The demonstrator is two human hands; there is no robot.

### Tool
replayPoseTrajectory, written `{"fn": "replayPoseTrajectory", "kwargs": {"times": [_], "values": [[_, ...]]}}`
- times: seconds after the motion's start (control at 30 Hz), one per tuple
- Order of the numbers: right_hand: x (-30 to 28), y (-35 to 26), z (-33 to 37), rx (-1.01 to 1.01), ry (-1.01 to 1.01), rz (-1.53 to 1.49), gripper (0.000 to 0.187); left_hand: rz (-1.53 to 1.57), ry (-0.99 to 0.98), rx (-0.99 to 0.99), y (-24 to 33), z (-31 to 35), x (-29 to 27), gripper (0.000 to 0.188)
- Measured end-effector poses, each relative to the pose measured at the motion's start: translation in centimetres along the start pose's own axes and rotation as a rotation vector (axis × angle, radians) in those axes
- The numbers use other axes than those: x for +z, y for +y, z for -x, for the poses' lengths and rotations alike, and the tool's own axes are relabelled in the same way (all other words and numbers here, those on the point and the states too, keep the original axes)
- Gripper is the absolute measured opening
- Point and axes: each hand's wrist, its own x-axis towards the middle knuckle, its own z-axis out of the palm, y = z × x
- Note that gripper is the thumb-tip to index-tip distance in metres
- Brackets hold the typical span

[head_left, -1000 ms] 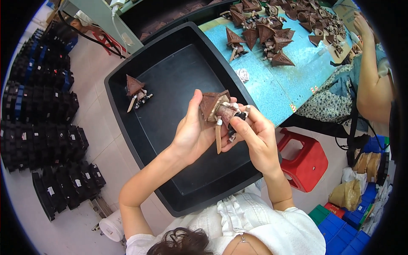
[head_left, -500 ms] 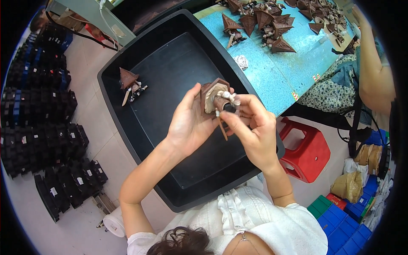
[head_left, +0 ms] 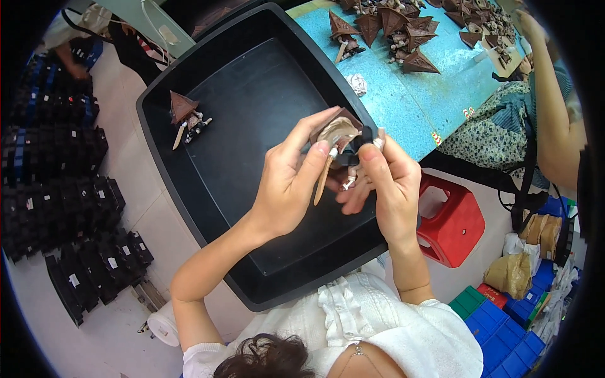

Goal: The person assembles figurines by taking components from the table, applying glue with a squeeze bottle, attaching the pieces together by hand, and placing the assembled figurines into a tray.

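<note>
Over the black tray, both hands hold a small figurine with a brown angular cape or hat, a cream hollow inside, black parts and a tan paddle-like piece. My left hand is closed round its brown part, thumb on the cream rim by the tan piece. My right hand pinches the black and pale end on the other side; its lower fingers are blurred. A similar figurine with a brown pointed top lies apart from my hands, at the tray's far left.
Many brown pointed figurines cover the far part of the blue table; a white piece lies near its edge. At right are a co-worker's arm, a red stool and blue crates. Black boxes line the left floor.
The figurine has been turned and tilted, with its hollow side now facing up. My left thumb has come over its front. A person's arm has appeared at the upper left by the boxes.
</note>
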Motion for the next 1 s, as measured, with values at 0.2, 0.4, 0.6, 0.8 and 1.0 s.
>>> {"fn": "replayPoseTrajectory", "kwargs": {"times": [0.2, 0.4, 0.6, 0.8, 1.0], "values": [[-0.7, 0.1, -0.4, -0.462, 0.210, 0.050, 0.008, -0.113, -0.056, 0.006, 0.6, 0.3, -0.2, 0.032], [-2.9, -2.3, -1.6, -0.196, -0.167, 0.144, 0.022, -0.607, -0.132, 0.395, -0.7, -0.2, -1.9, 0.030], [-3.0, -3.1, -1.9, -0.356, -0.268, 0.472, 0.020, -0.604, -0.138, 0.332, 0.6, 0.5, -1.5, 0.027], [-2.8, -3.6, -1.9, -0.207, -0.329, 0.296, 0.018, -0.624, -0.190, 0.398, 1.6, 0.7, -1.9, 0.024], [-1.6, -2.7, -1.4, -0.597, -0.259, 0.604, 0.022, -0.594, -0.147, 0.381, 1.9, 1.8, -1.3, 0.021]]}}
